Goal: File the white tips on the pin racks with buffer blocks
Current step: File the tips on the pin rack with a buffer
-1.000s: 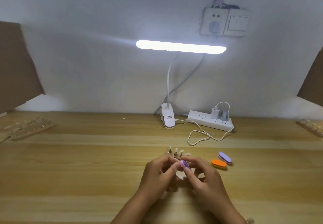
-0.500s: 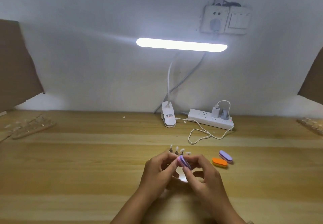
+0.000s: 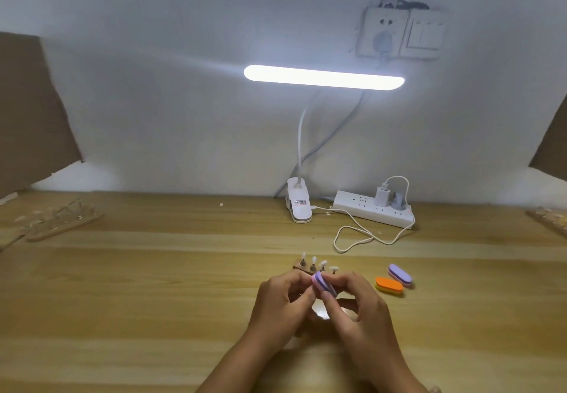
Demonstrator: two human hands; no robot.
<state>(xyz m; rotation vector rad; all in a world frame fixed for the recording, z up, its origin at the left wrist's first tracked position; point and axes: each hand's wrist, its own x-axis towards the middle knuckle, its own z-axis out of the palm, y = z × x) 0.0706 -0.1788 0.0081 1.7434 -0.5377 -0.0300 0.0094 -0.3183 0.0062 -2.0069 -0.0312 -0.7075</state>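
Observation:
A small wooden pin rack (image 3: 302,267) stands on the table just beyond my hands, with several white tips (image 3: 313,260) sticking up from it. My right hand (image 3: 359,309) pinches a purple buffer block (image 3: 322,283) held on edge. My left hand (image 3: 280,303) has its fingers curled right beside the block; what they pinch is hidden. The near part of the rack is covered by both hands.
An orange buffer block (image 3: 389,285) and a second purple block (image 3: 399,274) lie to the right. A clip lamp (image 3: 299,205) and a power strip (image 3: 374,210) with a looping white cable sit at the back. More pin racks lie at far left (image 3: 58,222) and far right (image 3: 549,219).
The purple block has shifted slightly up and to the left between my fingers. Both hands stay in the same spot over the rack.

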